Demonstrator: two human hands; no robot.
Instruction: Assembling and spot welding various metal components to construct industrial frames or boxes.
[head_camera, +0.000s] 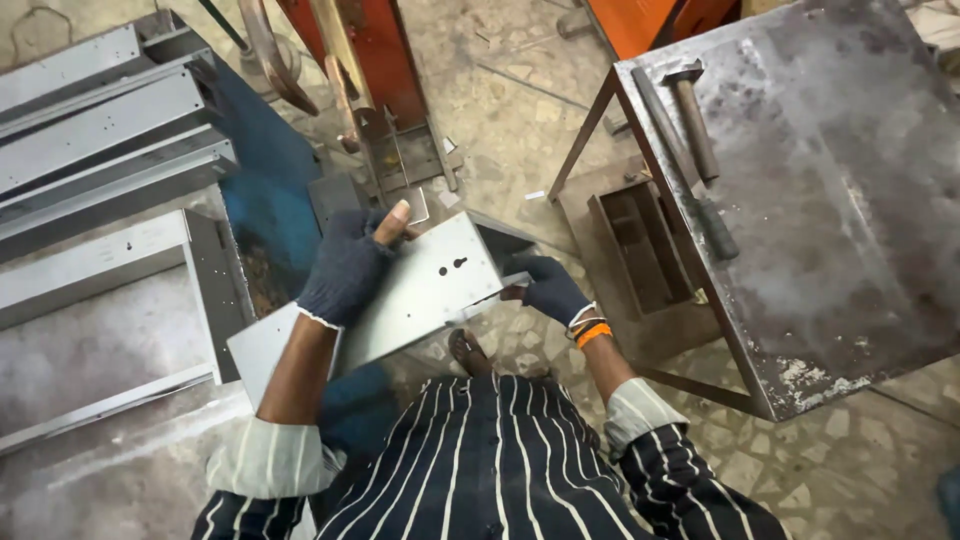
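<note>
1. So the person is holding a bent sheet-metal panel (420, 290) out in front of their striped shirt (490, 460), and I'm using that panel as the landmark for everything else
2. The left hand (348, 265), in a dark glove with one bare fingertip poking out, is wrapping over the panel's upper left edge, fingers pressing down onto the flat face
3. The right hand (550, 288), also gloved, is gripping the panel's right end, fingers curling around the edge there; orange bands are sitting on that wrist
4. The panel itself is tilting, its low end running down-left toward the left forearm, with a couple of small holes showing near the middle of the face
5. Right of the panel, a rusty steel table (880, 300) is standing, and a hammer (692, 115) is lying on its far left part
6. Between panel and table, a small metal tray (640, 245) is sitting on the floor
7. Left of the panel, a stack of grey metal channels (100, 130) is lying
8. Beyond the panel, a red machine frame (370, 60) is standing on the floor
</note>
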